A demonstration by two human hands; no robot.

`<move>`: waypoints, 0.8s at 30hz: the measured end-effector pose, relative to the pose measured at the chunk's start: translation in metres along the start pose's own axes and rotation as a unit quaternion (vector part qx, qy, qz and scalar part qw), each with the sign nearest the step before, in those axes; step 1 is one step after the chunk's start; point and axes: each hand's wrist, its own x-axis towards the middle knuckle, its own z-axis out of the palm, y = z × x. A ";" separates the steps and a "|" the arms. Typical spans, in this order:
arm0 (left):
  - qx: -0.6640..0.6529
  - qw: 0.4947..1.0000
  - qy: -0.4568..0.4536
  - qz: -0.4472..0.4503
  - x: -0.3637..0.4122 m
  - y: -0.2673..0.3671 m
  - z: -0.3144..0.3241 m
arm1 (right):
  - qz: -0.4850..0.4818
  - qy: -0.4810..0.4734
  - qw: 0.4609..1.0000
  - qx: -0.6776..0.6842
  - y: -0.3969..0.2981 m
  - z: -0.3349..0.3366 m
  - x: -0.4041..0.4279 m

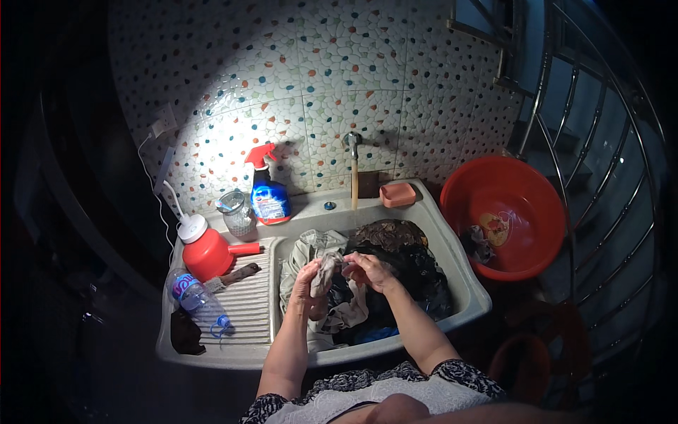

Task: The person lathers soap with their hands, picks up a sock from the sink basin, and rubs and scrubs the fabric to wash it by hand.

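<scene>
Over the basin of a stone laundry sink, my left hand grips a wet, bunched grey cloth. At the right edge of that cloth, my right hand has its fingers curled, thumb and fingertips against the fabric. Below and left lies a pale grey garment. Dark, wet clothes fill the right side of the basin, with a brown patterned fabric behind them. A light beige piece of cloth hangs or lies beneath my hands; its full outline is hidden.
Left of the basin, the ribbed washboard bears a red plastic dipper, brush and plastic bottle. Behind stand a glass, spray bottle, faucet and soap dish. A red tub stands right, beside metal railings.
</scene>
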 end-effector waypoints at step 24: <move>0.335 0.921 0.135 -0.147 0.005 -0.029 -0.006 | -0.057 0.095 0.953 -0.282 0.025 -0.013 0.016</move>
